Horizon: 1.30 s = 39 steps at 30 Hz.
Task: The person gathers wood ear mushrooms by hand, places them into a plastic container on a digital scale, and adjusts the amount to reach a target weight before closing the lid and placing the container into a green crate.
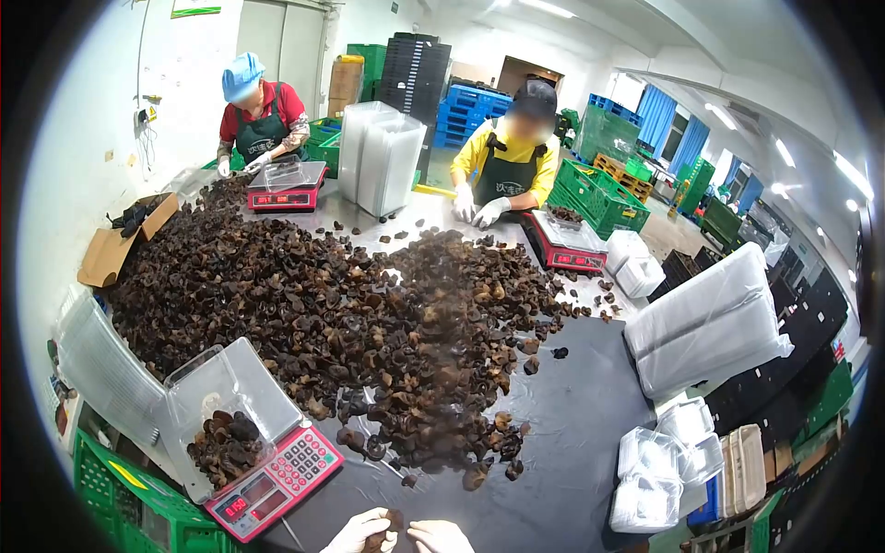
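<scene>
At the bottom of the view, my left hand, in a white glove, has its fingers closed round a brown piece of fungus. Just right of it is my right hand, also gloved, its fingers curled together near the same piece; what they hold, if anything, is hidden. Beyond both hands a large heap of dark fungus spreads over the table. To the left, a pink scale carries an open clear box with fungus inside.
Two gloved co-workers stand across the table beside a red scale and another red scale. Stacked clear trays stand at left. Wrapped trays and clear boxes are at right. A green crate sits at lower left.
</scene>
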### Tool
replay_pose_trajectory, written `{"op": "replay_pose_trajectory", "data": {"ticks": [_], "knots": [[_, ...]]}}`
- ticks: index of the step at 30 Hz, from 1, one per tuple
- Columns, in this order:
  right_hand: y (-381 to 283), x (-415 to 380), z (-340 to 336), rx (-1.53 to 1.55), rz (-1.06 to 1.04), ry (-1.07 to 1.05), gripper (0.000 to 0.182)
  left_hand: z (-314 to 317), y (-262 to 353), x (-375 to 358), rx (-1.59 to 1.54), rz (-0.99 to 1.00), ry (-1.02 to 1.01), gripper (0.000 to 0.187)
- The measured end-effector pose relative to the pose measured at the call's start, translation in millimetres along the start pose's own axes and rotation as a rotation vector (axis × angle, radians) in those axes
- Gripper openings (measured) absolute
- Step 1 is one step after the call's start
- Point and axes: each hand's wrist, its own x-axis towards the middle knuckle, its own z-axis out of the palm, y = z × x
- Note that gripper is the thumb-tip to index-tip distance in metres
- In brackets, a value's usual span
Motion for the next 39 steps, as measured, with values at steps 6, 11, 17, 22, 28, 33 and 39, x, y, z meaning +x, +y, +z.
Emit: {"op": "replay_pose_trajectory", "data": {"ticks": [6, 11, 17, 22, 28, 33, 39], "knots": [[3.8, 7.1, -2.4, -0.025, -0.071, 0.045, 0.034, 0.1, 18.8, -10.9, 0.094, 0.030, 0.023, 0.022], [6.7, 19.5, -2.5, 0.035, 0.051, -0.141, 0.021, 11.4, 90.3, -67.2, 0.246, 0.547, 0.423, 0.015], [7.4, 8.3, 6.7, -0.009, 0.012, -0.072, 0.028, -27.1, 167.6, -97.7, 0.827, 1.164, 0.968, 0.020], [3.9, 11.1, 6.7, 0.017, 0.006, -0.072, 0.032, -67.0, 188.8, -64.9, 1.812, 1.017, 0.965, 0.028], [5.9, 8.5, 9.0, 0.003, -0.012, -0.051, 0.034, -66.8, 192.1, -77.2, 1.445, 1.084, 0.897, 0.029], [7.7, 1.1, 9.0, -0.010, 0.052, -0.099, 0.034, -55.0, 188.4, -110.1, 1.416, 1.106, 1.051, 0.027], [8.4, 2.4, 10.7, 0.005, 0.027, -0.091, 0.034, -60.0, 179.7, -128.5, 1.507, 1.104, 1.125, 0.026]]}}
